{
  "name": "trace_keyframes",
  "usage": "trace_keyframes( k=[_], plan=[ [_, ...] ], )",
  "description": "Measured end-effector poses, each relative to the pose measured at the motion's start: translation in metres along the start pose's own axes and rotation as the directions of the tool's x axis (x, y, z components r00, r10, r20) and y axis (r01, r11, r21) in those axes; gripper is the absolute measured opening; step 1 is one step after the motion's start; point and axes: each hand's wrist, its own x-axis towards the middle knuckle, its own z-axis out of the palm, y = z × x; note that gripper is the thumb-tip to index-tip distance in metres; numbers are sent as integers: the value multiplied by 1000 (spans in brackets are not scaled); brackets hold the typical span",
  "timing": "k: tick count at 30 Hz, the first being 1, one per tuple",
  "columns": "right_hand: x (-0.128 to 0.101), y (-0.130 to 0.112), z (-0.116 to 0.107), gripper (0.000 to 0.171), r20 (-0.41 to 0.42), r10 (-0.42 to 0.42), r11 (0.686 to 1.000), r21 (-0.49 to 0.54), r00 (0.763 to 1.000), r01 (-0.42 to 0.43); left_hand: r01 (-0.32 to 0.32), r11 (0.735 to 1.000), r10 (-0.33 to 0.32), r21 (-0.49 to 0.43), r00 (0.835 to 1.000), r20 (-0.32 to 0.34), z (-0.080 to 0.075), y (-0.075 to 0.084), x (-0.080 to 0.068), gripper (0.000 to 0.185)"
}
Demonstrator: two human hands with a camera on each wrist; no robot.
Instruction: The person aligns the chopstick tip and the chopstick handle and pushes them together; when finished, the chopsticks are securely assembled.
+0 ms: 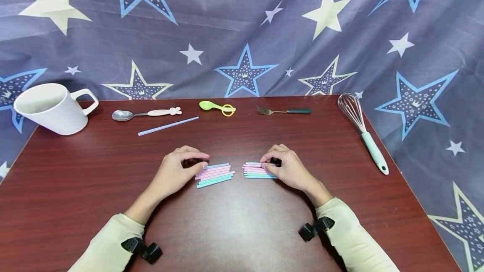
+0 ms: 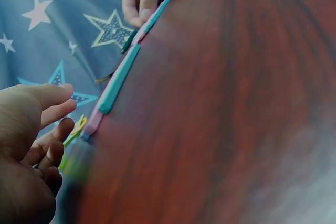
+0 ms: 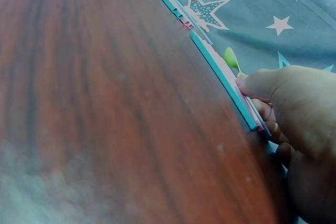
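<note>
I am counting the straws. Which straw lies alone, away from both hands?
The pale blue straw near the spoon. It lies single and untouched, while the others sit in two bundles under the left hand and right hand.

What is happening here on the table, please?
A person sits at a dark red table with two small piles of pastel straws. The left hand touches the left pile, and the right hand holds the end of the right pile. The piles lie flat, side by side, with a small gap between them. One more straw lies apart, near a spoon. A mug, fork and whisk stand untouched around.
</note>
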Motion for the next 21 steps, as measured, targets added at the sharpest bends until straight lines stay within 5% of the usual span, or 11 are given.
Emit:
trace_keyframes(
  k=[21],
  plan=[
    [0, -2, 0, 11, 21, 60, 998, 18, 998, -61, 33, 996, -31, 77, 999, -18, 16, 0, -5, 12]
  ],
)
